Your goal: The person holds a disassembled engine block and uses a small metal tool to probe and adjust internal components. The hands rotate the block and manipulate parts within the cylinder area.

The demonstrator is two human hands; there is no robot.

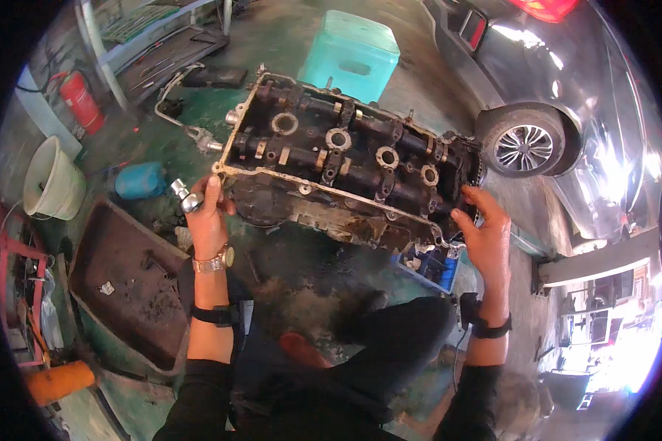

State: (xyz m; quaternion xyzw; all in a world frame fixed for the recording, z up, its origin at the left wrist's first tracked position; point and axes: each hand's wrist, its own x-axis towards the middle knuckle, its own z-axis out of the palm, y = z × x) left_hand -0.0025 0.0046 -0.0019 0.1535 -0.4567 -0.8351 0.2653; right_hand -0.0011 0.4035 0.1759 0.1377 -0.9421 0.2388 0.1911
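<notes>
An oily engine cylinder head (360, 173), its camshafts and ring-shaped spark plug bores exposed, stretches across the middle of the view, tilted down to the right. My left hand (210, 220) is closed around a chrome ratchet (187, 197), whose round head and square-ended tip stick out to the left; the handle is hidden in the palm. The thumb of that hand presses against the near left corner of the cylinder head. My right hand (485, 231) grips the right end, thumb and forefinger on its edge beside the timing chain area, other fingers hidden behind.
Behind the engine stands a turquoise plastic stool (353, 51). A brown drain tray (129, 287), a blue jug (141, 181) and a pale bucket (54, 180) sit at left. A blue parts crate (428, 270) lies below the engine. A dark car (566, 88) is parked at right.
</notes>
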